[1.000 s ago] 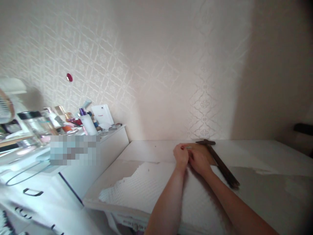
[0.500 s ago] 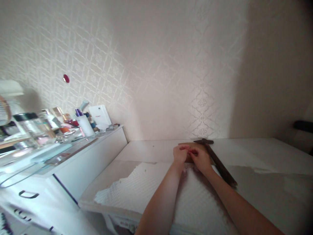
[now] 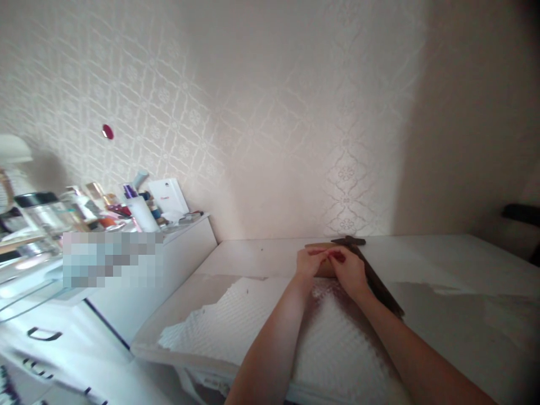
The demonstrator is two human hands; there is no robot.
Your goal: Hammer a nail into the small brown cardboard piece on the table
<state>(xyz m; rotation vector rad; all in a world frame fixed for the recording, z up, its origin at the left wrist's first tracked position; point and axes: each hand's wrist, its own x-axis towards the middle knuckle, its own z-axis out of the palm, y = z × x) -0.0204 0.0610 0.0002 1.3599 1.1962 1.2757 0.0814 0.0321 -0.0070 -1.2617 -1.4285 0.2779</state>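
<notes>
My left hand and my right hand meet fingertip to fingertip on a white table, both with fingers curled and pinched together. What they pinch is too small to make out. Their fingertips rest on a brown wooden piece lying flat near the wall. A hammer with a dark head and a long dark handle lies on the table just right of my right hand, its head toward the wall. My forearms lie over a white textured sheet with a torn edge.
A white chest of drawers stands to the left, its top crowded with bottles, jars and a white box. The patterned wall rises right behind the table. A dark object shows at the far right edge.
My hands have drawn closer together and slightly toward the wall over the wooden piece. A thin metal bit seen between the fingers one second ago is now hidden. The view drifted a little.
</notes>
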